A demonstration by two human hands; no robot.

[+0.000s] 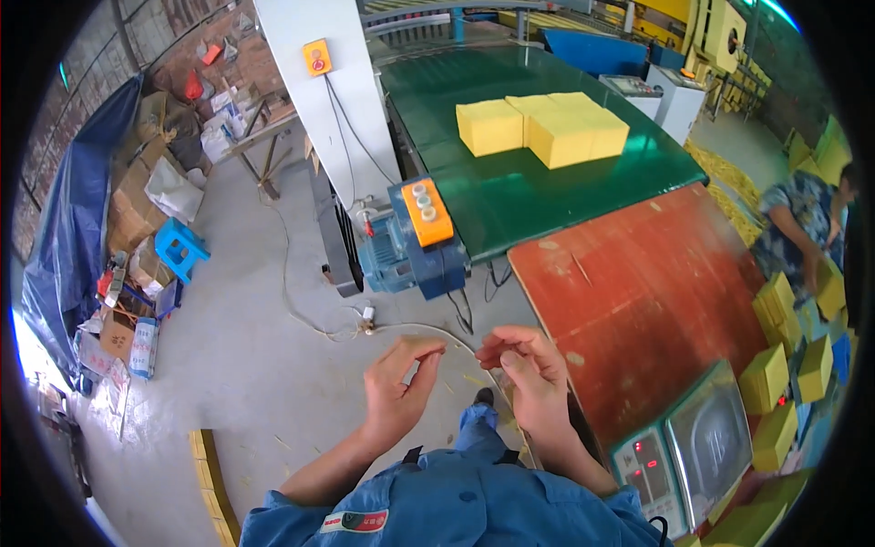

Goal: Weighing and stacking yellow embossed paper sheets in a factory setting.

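Both hands, left (pixel 398 387) and right (pixel 531 376), half-curled at chest height, fingertips pinched, each grip apparently empty.

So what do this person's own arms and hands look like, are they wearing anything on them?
Both the left hand and the right hand are bare: no gloves, and no rings or watch that I can make out. The forearms are uncovered too. Lower down shows a blue work garment with a small patch in red, white and green near the left side of the chest.

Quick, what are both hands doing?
Left hand: fingers pinched together, holding nothing I can make out.
Right hand: fingers curled, nothing visible in it.
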